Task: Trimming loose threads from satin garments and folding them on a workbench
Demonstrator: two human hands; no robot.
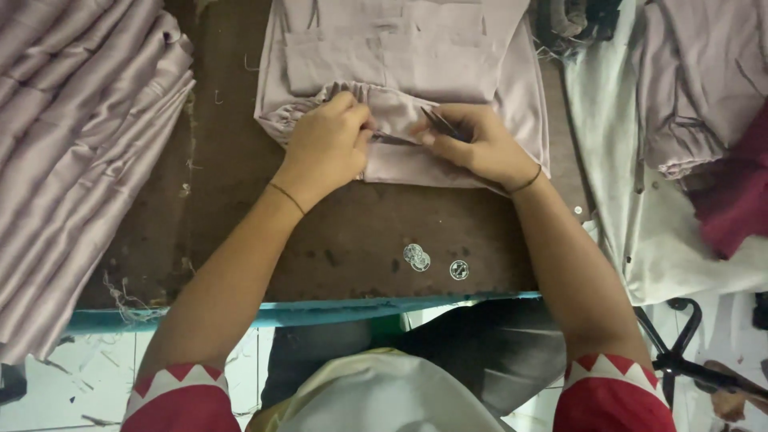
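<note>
Looking down from the head cam. My left hand [326, 146] is pinching the gathered elastic edge of the mauve garment [448, 72], grip pressed together on the fabric at the fingertips. My right hand [478, 144] holds small thread snips [438, 122], grip closed round them, blades angled up-left; their tips sit just beside the left fingertips, over the same hem fold.

The garment lies flat on the brown table [240, 184], at the far middle. Its near hem stops short of the table's front edge, leaving a bare strip of table between cloth and edge. Three small round clear discs [417, 257] lie on that strip, two touching or overlapping, the third [458, 270] just to the right, all near the teal front lip [320, 310].

Room: left of the garment there is an open lane of bare table, then a stack of folded mauve fabric [72, 160] that overhangs the table's left side and front corner. Loose threads [120, 296] at the front-left corner. Right side is tight: the garment's right edge runs close to a pale cloth with buttons [640, 224], with more mauve pieces [696, 80] and a dark red cloth [736, 200] on top of it.

Both forearms cross the front edge; thin bands on both wrists.
</note>
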